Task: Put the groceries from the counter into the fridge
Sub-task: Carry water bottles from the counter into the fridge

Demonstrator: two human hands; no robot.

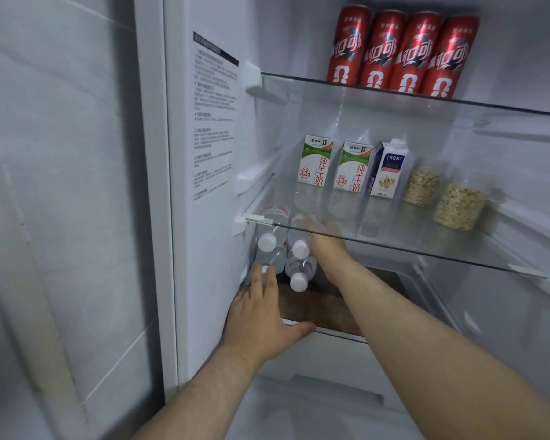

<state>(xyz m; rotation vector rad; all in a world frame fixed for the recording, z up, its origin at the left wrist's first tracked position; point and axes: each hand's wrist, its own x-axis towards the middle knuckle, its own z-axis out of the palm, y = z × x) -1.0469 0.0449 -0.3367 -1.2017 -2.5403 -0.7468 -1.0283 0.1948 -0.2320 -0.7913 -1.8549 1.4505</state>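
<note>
Below the middle glass shelf (394, 249) of the fridge (204, 217), four water bottles (300, 265) lie stacked on their sides against the left wall, white caps facing out; the left hand (261, 319) is spread flat, fingertips touching the lower left bottle's cap; the right hand (323, 239) reaches under that shelf beside the upper right bottle, its grip hidden, so I cannot tell; on the shelf stand two milk cartons (315, 163), a blue carton (388, 169) and two oat jars (458, 206); above it, four red cans (404, 52).
</note>
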